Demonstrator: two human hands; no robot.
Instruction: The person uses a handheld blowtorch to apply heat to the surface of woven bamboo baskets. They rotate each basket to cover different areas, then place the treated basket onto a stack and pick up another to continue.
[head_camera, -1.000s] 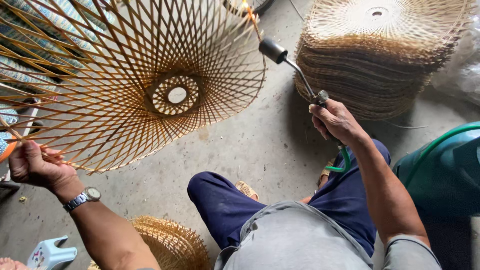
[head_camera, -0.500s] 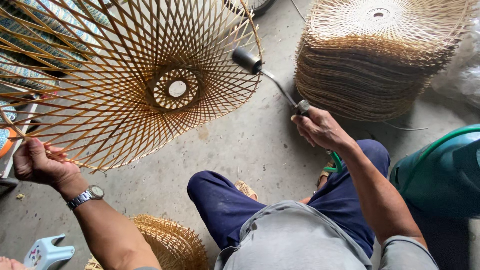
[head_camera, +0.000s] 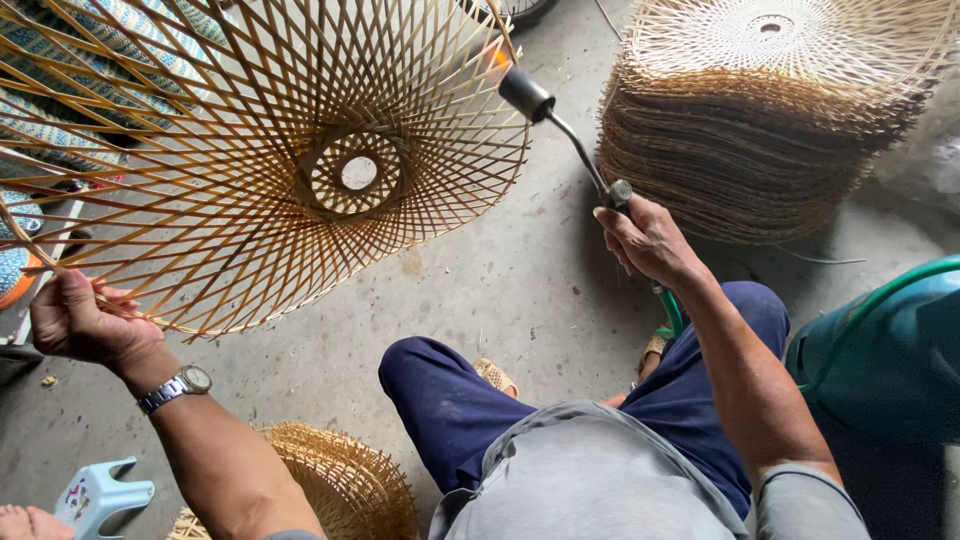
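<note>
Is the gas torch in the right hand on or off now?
On: a small orange flame shows at the torch nozzle, against the woven bamboo shade.

No packages, labels, signs or screens in view, only woven bamboo work on a concrete floor

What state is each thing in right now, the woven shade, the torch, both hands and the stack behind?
Left hand: closed on the rim of the woven bamboo shade.
Woven bamboo shade: held up off the floor, tilted, open weave, centre ring facing the camera.
Right hand: wrapped around the torch handle.
Gas torch: lit, small flame at the shade's edge.
Stack of woven shades: piled flat on the floor.
Green hose: runs toward the torch.
</note>
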